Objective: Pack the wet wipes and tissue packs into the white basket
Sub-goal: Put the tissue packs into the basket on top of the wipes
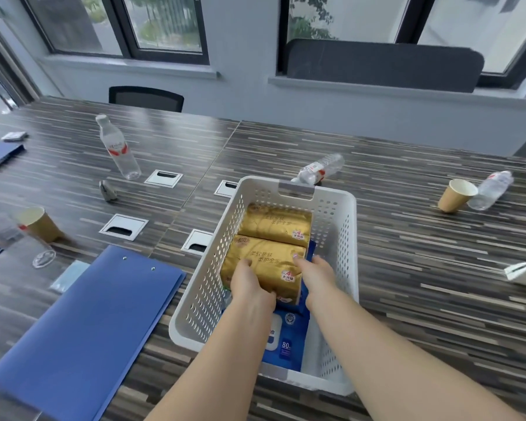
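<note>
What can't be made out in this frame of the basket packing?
- Head view: the blue wipes pack is mostly covered by the near gold pack and the left hand; how many wipes packs lie underneath is unclear.
- The right hand has its fingertips tucked beside the pack, so its grip is hidden.
- The basket floor is covered.
- The cup at the left is blurred.

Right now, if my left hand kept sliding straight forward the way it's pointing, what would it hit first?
Probably the far gold tissue pack. Your left hand points toward the basket's far end, gripping the near gold tissue pack, which lies right against the other. Beyond that comes the white basket end wall.
</note>
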Tool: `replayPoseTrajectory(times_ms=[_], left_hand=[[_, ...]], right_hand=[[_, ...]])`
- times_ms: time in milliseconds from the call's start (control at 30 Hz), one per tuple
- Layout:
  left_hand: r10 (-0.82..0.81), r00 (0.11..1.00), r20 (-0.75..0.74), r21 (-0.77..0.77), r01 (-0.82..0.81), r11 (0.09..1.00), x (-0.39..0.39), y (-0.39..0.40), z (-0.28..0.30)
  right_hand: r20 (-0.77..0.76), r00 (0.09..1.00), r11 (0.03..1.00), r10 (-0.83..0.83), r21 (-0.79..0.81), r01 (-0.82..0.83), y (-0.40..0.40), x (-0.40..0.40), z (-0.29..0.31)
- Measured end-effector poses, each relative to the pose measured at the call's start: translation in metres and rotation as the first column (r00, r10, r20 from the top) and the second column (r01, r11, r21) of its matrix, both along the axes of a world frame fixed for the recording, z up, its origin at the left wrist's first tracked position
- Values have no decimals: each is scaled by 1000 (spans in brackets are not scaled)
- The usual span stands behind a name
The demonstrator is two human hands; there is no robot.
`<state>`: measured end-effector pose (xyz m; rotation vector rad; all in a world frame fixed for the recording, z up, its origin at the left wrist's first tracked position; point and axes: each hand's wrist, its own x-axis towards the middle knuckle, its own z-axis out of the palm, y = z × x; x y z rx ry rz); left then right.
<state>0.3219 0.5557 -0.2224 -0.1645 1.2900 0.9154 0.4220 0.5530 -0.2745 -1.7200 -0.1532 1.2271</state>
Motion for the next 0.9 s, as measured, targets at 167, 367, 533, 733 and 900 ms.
replayPoseTrajectory(times_ms=[167, 367, 533, 733, 900], left_hand=[[23, 1000, 6, 128, -23, 991, -1, -16, 28], [-10, 994, -106, 408, 53, 911, -2, -48, 47], [-82, 993, -89, 445, 113, 889, 12, -82, 56], [-211, 974, -76, 479, 222, 850, 64, -130, 64], [-333, 942, -47, 472, 315, 824, 132, -168, 51]], right_hand=[[17, 999, 986, 31, 164, -34, -16, 1, 32], [90, 994, 950, 58, 302, -82, -62, 17, 76], [86, 996, 933, 25, 356, -54, -105, 38, 93], [112, 994, 929, 1, 367, -42, -160, 84, 95], [155, 986, 941, -66, 338, 10, -231, 158, 83]])
